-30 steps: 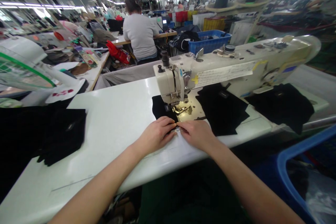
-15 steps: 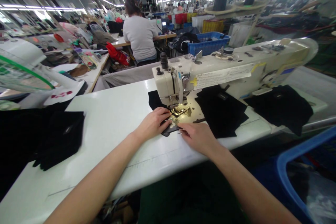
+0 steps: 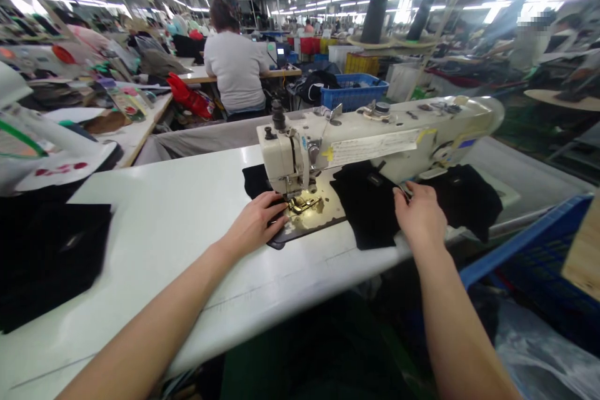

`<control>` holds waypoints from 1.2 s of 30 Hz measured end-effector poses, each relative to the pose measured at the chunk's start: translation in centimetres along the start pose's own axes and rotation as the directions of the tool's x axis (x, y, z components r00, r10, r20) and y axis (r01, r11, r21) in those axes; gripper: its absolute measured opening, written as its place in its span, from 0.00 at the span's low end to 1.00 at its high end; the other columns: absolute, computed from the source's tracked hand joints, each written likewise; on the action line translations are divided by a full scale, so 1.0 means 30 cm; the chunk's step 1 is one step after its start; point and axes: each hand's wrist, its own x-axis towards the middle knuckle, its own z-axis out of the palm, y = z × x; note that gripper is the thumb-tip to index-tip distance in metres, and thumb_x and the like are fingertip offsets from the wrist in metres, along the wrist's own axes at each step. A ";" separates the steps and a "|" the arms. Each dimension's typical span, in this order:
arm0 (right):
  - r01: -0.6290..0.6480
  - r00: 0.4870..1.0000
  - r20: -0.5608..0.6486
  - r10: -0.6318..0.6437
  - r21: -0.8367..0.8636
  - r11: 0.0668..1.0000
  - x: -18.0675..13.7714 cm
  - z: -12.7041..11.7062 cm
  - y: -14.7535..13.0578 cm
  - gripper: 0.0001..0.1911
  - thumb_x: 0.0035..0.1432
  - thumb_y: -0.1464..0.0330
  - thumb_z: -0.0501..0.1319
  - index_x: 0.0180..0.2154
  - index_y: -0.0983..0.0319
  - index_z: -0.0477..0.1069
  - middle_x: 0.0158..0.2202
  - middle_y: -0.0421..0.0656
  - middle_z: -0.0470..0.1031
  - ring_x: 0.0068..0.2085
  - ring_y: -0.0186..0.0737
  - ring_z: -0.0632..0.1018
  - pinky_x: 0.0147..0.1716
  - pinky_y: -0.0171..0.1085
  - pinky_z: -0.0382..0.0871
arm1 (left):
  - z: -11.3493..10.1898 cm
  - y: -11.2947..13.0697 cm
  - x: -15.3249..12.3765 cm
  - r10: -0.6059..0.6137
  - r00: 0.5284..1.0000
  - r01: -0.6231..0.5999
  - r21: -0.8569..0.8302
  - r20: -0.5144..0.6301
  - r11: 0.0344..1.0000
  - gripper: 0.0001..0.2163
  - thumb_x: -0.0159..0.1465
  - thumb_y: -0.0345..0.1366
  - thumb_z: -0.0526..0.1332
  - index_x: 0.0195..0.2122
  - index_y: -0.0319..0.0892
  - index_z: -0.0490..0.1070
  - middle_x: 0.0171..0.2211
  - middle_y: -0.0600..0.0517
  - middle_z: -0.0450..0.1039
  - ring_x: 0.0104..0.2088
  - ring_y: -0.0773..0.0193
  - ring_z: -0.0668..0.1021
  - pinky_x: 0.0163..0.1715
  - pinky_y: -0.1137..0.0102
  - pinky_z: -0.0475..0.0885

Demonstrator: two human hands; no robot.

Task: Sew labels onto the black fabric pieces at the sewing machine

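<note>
Left hand lies flat on cloth at frame centre — fingers risk the needle; right hand rests open on stack, gripping nothing.

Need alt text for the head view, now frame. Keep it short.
A person sits at a white sewing machine: the left hand presses black fabric by the needle, the right hand touches a stack of black pieces on the white table. Another person works beyond, back turned.
</note>
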 end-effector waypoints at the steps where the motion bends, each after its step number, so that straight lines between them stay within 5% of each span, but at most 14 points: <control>1: -0.007 1.000 0.023 0.007 -0.003 1.000 0.023 0.004 0.018 0.20 0.64 0.58 0.56 0.47 0.65 0.77 0.44 0.53 0.77 0.36 0.48 0.79 0.32 0.42 0.70 | 0.001 -0.002 0.000 -0.011 1.000 0.011 -0.003 -0.005 1.000 0.16 0.71 0.41 0.55 0.51 0.39 0.75 0.53 0.41 0.71 0.54 0.50 0.74 0.55 0.53 0.73; 4: 0.021 0.999 0.040 -0.022 0.025 0.999 0.059 0.013 0.035 0.15 0.62 0.60 0.59 0.39 0.62 0.79 0.39 0.49 0.78 0.38 0.48 0.79 0.35 0.42 0.71 | 0.006 -0.004 0.001 -0.035 0.999 0.035 -0.019 0.001 0.999 0.17 0.71 0.43 0.54 0.52 0.40 0.75 0.55 0.41 0.71 0.55 0.50 0.74 0.56 0.52 0.73; 7: 0.155 0.983 -0.122 -0.140 0.123 0.980 0.046 -0.006 0.005 0.12 0.64 0.62 0.58 0.39 0.59 0.79 0.46 0.48 0.77 0.44 0.46 0.79 0.40 0.41 0.73 | 0.011 -0.004 -0.005 -0.040 0.999 0.040 -0.028 -0.003 0.999 0.17 0.71 0.43 0.55 0.52 0.39 0.76 0.55 0.40 0.71 0.56 0.50 0.74 0.57 0.52 0.72; 10: 0.371 0.897 -0.332 -0.292 0.203 0.906 0.008 -0.060 -0.038 0.11 0.66 0.63 0.58 0.40 0.58 0.78 0.43 0.47 0.79 0.44 0.46 0.80 0.43 0.42 0.74 | 0.001 -0.016 -0.044 -0.061 0.998 0.060 -0.022 -0.027 0.998 0.16 0.71 0.42 0.55 0.52 0.40 0.76 0.56 0.40 0.71 0.58 0.49 0.73 0.58 0.51 0.72; 14: 0.477 0.834 -0.429 -0.347 0.242 0.845 -0.054 -0.162 -0.089 0.07 0.64 0.65 0.62 0.41 0.58 0.77 0.36 0.45 0.81 0.32 0.42 0.80 0.33 0.39 0.74 | -0.062 -0.056 -0.156 -0.149 0.989 0.149 0.029 -0.005 0.988 0.17 0.70 0.43 0.56 0.52 0.40 0.76 0.57 0.39 0.71 0.58 0.48 0.73 0.57 0.50 0.72; 18: 0.530 0.848 -0.244 -0.470 0.412 0.741 -0.123 -0.234 -0.149 0.05 0.63 0.65 0.63 0.40 0.55 0.78 0.36 0.41 0.81 0.31 0.38 0.80 0.31 0.35 0.73 | -0.151 -0.044 -0.232 -0.271 0.960 0.278 0.114 -0.076 0.954 0.15 0.69 0.44 0.58 0.42 0.41 0.80 0.49 0.42 0.77 0.53 0.47 0.77 0.59 0.41 0.66; 21: 0.504 0.752 0.036 -0.658 0.612 0.609 -0.170 -0.250 -0.199 0.06 0.63 0.66 0.62 0.41 0.54 0.78 0.36 0.40 0.82 0.31 0.36 0.80 0.31 0.33 0.73 | -0.197 0.058 -0.208 -0.308 0.940 0.305 -0.042 -0.148 0.951 0.14 0.70 0.44 0.57 0.43 0.42 0.79 0.48 0.44 0.77 0.52 0.49 0.77 0.60 0.43 0.66; 24: 0.397 0.582 0.206 -0.786 0.772 0.496 -0.202 -0.252 -0.240 0.07 0.64 0.69 0.60 0.41 0.55 0.77 0.37 0.40 0.82 0.34 0.37 0.81 0.34 0.33 0.74 | -0.224 0.197 -0.142 -0.191 0.981 0.187 -0.394 0.031 0.900 0.25 0.68 0.46 0.60 0.65 0.47 0.63 0.63 0.43 0.67 0.62 0.49 0.71 0.60 0.50 0.69; 26: 0.342 0.545 0.229 -0.806 0.817 0.464 -0.215 -0.260 -0.257 0.07 0.64 0.70 0.61 0.41 0.56 0.77 0.36 0.40 0.82 0.35 0.36 0.81 0.35 0.32 0.74 | -0.233 0.271 -0.092 -0.050 0.983 0.141 -0.556 0.176 0.819 0.34 0.64 0.46 0.65 0.69 0.51 0.55 0.67 0.44 0.61 0.66 0.48 0.66 0.62 0.50 0.67; 30: 0.286 0.492 0.259 -0.831 0.854 0.435 -0.221 -0.288 -0.270 0.06 0.62 0.70 0.63 0.39 0.55 0.78 0.32 0.36 0.81 0.31 0.33 0.80 0.32 0.29 0.72 | -0.236 0.323 -0.001 0.118 0.932 0.197 -0.750 0.344 0.631 0.30 0.58 0.40 0.72 0.62 0.51 0.66 0.62 0.48 0.69 0.63 0.51 0.69 0.64 0.53 0.64; 31: 0.279 0.505 0.265 -0.821 0.850 0.446 -0.219 -0.293 -0.268 0.06 0.61 0.70 0.64 0.38 0.54 0.78 0.32 0.36 0.81 0.31 0.33 0.80 0.32 0.29 0.73 | -0.235 0.318 0.015 0.164 0.908 0.225 -0.778 0.386 0.587 0.25 0.58 0.40 0.72 0.56 0.49 0.72 0.57 0.49 0.74 0.59 0.53 0.73 0.62 0.56 0.66; 33: 0.272 0.614 0.269 -0.742 0.811 0.518 -0.208 -0.293 -0.254 0.04 0.60 0.69 0.65 0.37 0.54 0.79 0.31 0.35 0.81 0.31 0.33 0.80 0.31 0.29 0.73 | -0.232 0.289 0.033 0.212 0.857 0.301 -0.789 0.470 0.535 0.14 0.56 0.40 0.73 0.43 0.45 0.77 0.45 0.51 0.79 0.49 0.56 0.79 0.56 0.61 0.71; 36: 0.194 0.786 0.307 -0.536 0.702 0.686 -0.187 -0.261 -0.213 0.04 0.58 0.63 0.67 0.34 0.56 0.80 0.26 0.35 0.79 0.26 0.35 0.78 0.26 0.30 0.72 | -0.226 0.215 0.022 0.060 0.841 0.457 -0.765 0.538 0.455 0.12 0.55 0.42 0.73 0.33 0.41 0.76 0.34 0.53 0.78 0.37 0.62 0.79 0.45 0.65 0.74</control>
